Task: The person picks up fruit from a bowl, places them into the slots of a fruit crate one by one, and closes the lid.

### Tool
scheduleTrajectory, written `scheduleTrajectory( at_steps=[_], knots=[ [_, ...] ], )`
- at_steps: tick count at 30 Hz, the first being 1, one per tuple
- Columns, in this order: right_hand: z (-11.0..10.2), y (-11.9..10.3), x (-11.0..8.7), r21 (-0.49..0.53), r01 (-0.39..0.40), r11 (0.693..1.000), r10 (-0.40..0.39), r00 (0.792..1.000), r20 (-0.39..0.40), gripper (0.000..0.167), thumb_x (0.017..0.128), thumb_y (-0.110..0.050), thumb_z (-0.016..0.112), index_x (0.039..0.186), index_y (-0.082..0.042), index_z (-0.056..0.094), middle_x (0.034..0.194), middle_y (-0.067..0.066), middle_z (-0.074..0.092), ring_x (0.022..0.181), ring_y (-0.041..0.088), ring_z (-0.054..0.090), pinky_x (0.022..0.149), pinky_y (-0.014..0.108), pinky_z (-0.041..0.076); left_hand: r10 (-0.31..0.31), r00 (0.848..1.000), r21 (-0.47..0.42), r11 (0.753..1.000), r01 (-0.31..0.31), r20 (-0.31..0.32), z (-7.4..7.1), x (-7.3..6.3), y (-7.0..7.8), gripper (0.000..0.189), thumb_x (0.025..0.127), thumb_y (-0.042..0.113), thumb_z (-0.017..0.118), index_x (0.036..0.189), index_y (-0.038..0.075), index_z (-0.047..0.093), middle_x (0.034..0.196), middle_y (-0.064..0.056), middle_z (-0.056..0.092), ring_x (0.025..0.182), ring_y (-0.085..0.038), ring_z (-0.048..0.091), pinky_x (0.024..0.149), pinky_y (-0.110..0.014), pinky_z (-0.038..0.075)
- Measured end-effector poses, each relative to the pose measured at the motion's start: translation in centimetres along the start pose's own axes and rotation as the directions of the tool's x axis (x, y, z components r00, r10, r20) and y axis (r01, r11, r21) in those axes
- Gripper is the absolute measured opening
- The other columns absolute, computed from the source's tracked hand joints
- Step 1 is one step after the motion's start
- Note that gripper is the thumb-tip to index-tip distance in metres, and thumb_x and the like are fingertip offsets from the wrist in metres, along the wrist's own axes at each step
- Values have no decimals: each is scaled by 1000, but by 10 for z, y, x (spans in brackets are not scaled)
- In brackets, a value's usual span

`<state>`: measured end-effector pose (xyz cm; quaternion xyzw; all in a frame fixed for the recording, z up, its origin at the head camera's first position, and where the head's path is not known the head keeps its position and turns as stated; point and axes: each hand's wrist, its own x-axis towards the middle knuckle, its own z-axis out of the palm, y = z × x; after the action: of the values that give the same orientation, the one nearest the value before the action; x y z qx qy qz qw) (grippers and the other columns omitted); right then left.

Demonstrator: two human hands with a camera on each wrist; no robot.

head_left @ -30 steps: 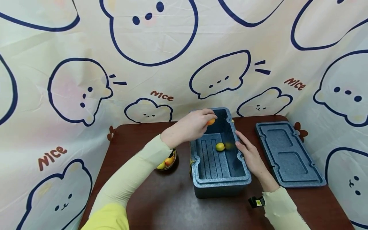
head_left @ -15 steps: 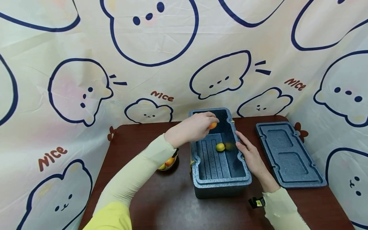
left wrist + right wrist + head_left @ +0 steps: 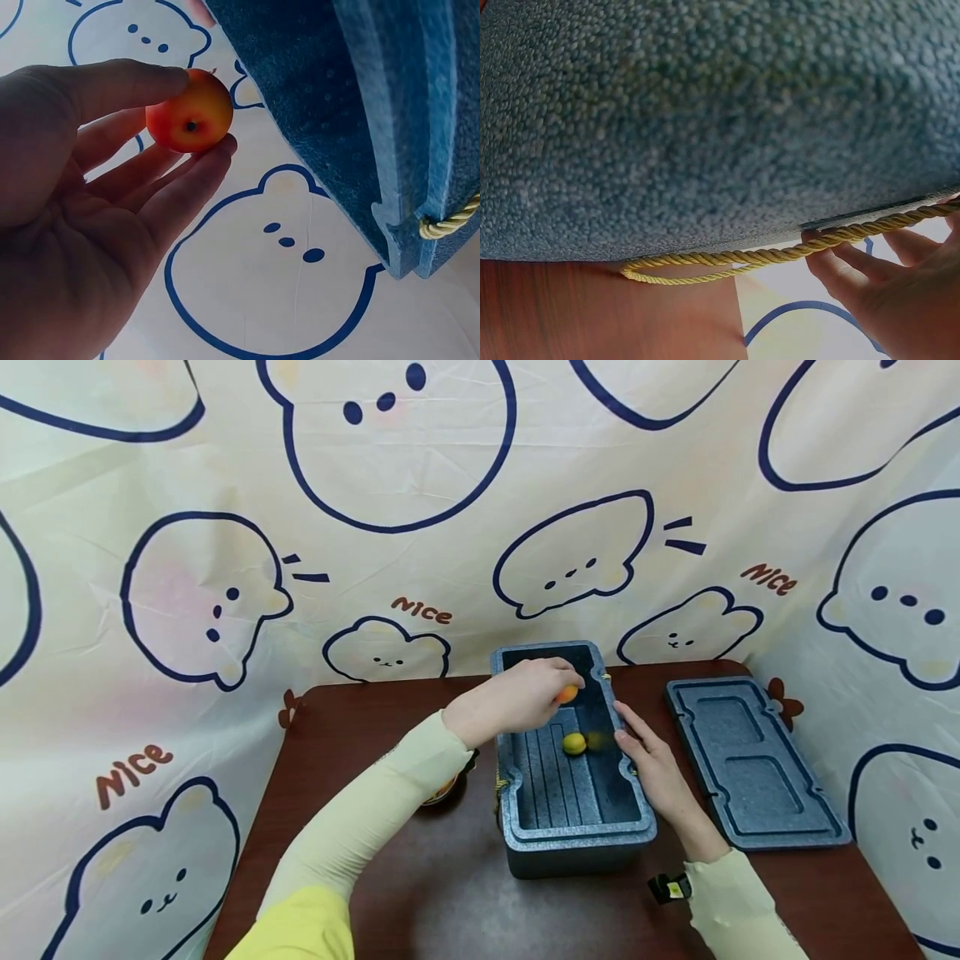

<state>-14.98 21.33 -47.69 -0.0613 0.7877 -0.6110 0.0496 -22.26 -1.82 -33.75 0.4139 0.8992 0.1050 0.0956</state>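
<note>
A small red-and-orange apple (image 3: 196, 118) is pinched between the thumb and fingers of my left hand (image 3: 528, 693). In the head view that hand reaches over the far half of a blue-grey foam box (image 3: 577, 837). Inside, a yellow-green lemon-like fruit (image 3: 574, 743) lies on the ribbed floor, and a blurred yellowish patch shows on the wall beside it. My right hand (image 3: 654, 764) rests its extended fingers against the box's right rim. The right wrist view shows fingertips touching the side by a gold twisted rope (image 3: 840, 236).
A matching foam lid (image 3: 761, 760) lies on the dark brown table (image 3: 450, 893), right of the box. Left of the box, a small bowl (image 3: 442, 793) is mostly hidden under my left forearm. Behind the table hangs a cartoon-printed cloth (image 3: 390, 560).
My left hand has moved a little rightward and nearer over the box with the apple. My left sleeve covers more of the fruit bowl. My right hand stays put.
</note>
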Motion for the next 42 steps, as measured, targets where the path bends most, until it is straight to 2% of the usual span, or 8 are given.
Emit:
scheduleTrajectory(
  at_steps=[5,20,31,42],
  knots=[
    [0,0,0,-8,3,1000,-3,1000,-2,57,109,-42,40,161,-26,27,166,5,23,149,30,24,117,63,22,-2,999,6,1000,2,40,4,3,1,42,98,7,65,140,12,61,143,-8,57,115,-18,62,101,-30,50],
    [0,1,0,-1,4,1000,-4,1000,-4,57,109,-42,41,161,-25,27,166,5,23,149,30,23,117,63,22,-3,998,17,1000,1,65,11,2,1,42,99,10,65,141,11,60,144,-8,56,117,-17,62,102,-28,50],
    [0,2,0,1,-3,1000,3,1000,-1,56,109,-43,41,161,-27,28,166,4,22,149,30,23,117,64,21,-4,998,46,999,1,59,9,1,0,43,99,15,65,142,11,59,146,-8,55,119,-16,61,102,-29,50],
    [0,2,1,17,-12,1000,12,1000,0,57,108,-43,42,161,-28,27,166,4,22,149,29,23,117,62,22,-3,1000,39,999,2,18,7,-3,0,43,98,15,67,141,11,60,144,-7,56,119,-17,61,102,-30,50]
  ],
)
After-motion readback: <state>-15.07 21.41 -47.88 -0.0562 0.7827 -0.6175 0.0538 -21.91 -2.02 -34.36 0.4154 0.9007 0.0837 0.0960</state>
